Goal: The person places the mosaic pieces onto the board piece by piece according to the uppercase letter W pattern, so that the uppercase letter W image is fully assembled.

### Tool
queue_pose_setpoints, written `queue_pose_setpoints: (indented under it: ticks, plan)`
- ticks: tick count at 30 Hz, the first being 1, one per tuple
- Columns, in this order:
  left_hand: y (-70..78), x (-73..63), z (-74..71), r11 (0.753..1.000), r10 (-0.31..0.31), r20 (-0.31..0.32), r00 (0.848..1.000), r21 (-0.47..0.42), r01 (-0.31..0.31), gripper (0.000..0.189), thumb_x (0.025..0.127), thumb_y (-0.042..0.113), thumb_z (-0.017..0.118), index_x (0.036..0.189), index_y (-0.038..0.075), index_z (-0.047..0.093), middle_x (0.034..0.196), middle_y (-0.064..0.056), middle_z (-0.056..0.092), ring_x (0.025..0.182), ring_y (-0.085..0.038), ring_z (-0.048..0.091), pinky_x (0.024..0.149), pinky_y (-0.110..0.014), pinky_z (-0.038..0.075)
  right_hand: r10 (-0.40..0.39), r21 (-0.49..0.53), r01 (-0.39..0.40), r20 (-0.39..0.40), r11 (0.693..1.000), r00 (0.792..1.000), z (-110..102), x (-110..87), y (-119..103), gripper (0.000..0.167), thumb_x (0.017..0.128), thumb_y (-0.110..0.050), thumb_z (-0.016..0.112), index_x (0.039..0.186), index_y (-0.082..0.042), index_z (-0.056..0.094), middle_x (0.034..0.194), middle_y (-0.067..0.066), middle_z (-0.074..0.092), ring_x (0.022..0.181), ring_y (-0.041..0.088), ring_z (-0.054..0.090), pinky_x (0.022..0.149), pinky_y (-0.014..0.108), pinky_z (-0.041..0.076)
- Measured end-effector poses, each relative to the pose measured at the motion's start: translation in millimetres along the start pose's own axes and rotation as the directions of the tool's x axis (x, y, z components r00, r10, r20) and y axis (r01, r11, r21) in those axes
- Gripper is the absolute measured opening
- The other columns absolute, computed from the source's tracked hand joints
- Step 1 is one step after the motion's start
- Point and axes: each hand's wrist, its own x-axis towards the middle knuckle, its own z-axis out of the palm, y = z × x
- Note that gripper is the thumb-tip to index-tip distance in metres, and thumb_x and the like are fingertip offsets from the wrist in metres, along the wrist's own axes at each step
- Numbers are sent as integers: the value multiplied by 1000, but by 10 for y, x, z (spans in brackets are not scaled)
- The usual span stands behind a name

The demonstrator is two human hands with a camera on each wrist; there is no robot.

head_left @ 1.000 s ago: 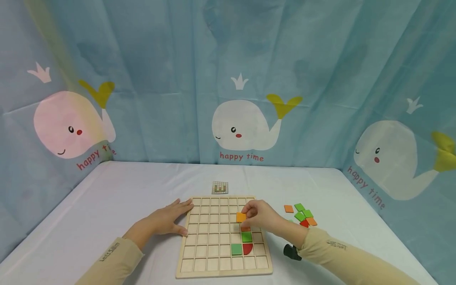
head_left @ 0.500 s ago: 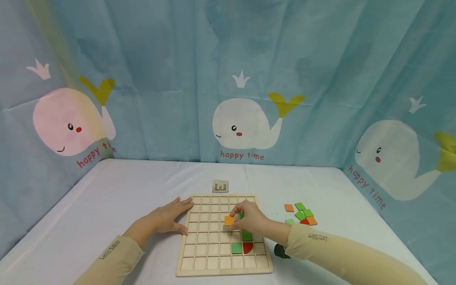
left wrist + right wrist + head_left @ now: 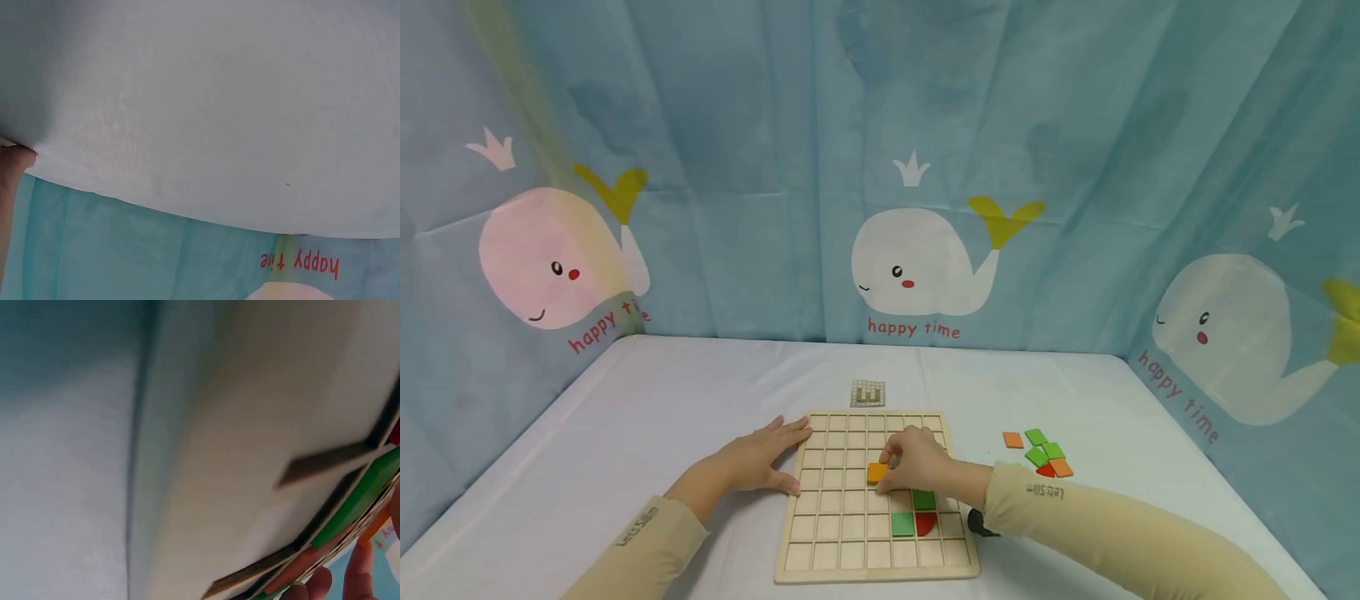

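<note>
Fingers of the right hand (image 3: 919, 463) pinch 1 flat orange square tile (image 3: 876, 473) over the pale wooden grid board (image 3: 831, 527), contact unclear; it looks light, stiff, best held by its edges. The left hand (image 3: 752, 458) spreads its fingers at the board's left side.

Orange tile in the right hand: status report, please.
Right hand pinches orange tile over grid board. Left hand at board's left edge. No obstruction visible; right hand hides part of board.
</note>
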Motion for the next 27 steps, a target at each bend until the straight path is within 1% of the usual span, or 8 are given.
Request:
queue_pose_setpoints:
  ticks: [2,5,10,13,17,22,24,27]
  plan:
    - [9,2,2,1000,-2,-1,1000,-2,2,92,77,52,74,149,6,39,158,-12,25,143,-45,18,99,-75,23,17,-9,-17,8,1000,1000,-5,-5,-6,27,66,-17,91,75,-13,66,83,0,50,83,21,42,67,34,40]
    - [20,4,2,1000,-1,-3,1000,-3,1,92,77,51,74,148,5,39,158,-13,26,142,-45,18,99,-75,23,25,-17,-25,13,1000,1000,-8,-13,-11,27,65,-16,91,74,-13,66,80,1,47,81,21,40,63,32,36]
    - [18,-1,4,1000,-5,-4,1000,-13,5,92,76,50,75,148,5,39,158,-13,25,142,-45,18,100,-74,23,26,-17,-26,9,1000,1000,4,-14,-7,26,66,-17,91,76,-13,68,81,1,46,81,21,39,62,32,35]
    - [8,-6,13,1000,-2,-1,1000,-19,2,92,77,49,75,148,5,38,158,-13,25,142,-46,18,102,-72,23,43,-6,-43,15,999,999,14,-17,-2,25,66,-18,91,78,-14,70,85,1,49,83,21,41,66,34,39]
    - [-8,2,19,1000,4,-4,1000,-8,-4,92,76,50,75,148,4,39,158,-14,26,142,-46,18,101,-72,24,54,29,-55,19,998,998,-12,-39,3,26,68,-18,90,87,-13,74,95,2,56,91,23,48,76,40,47]
    - [-7,8,15,1000,9,-15,1000,6,-9,93,76,51,74,148,4,39,157,-14,27,142,-46,19,101,-72,25,71,117,-72,8,990,997,-184,-78,60,29,74,-12,86,101,-8,74,107,6,60,106,33,49,84,48,50]
    - [-2,7,13,1000,11,-17,1000,7,-11,93,76,51,74,148,4,39,157,-15,28,142,-46,20,102,-71,25,100,169,-98,-1,981,995,-285,-95,105,30,76,-9,84,103,-7,73,112,8,60,112,37,47,86,50,49]
    - [-3,1,13,1000,11,-13,1000,5,-11,93,76,51,74,147,3,39,157,-15,28,142,-46,19,102,-71,25,152,231,-143,-22,962,988,-453,-140,180,31,77,-8,82,106,-7,71,119,9,58,116,38,47,87,50,49]
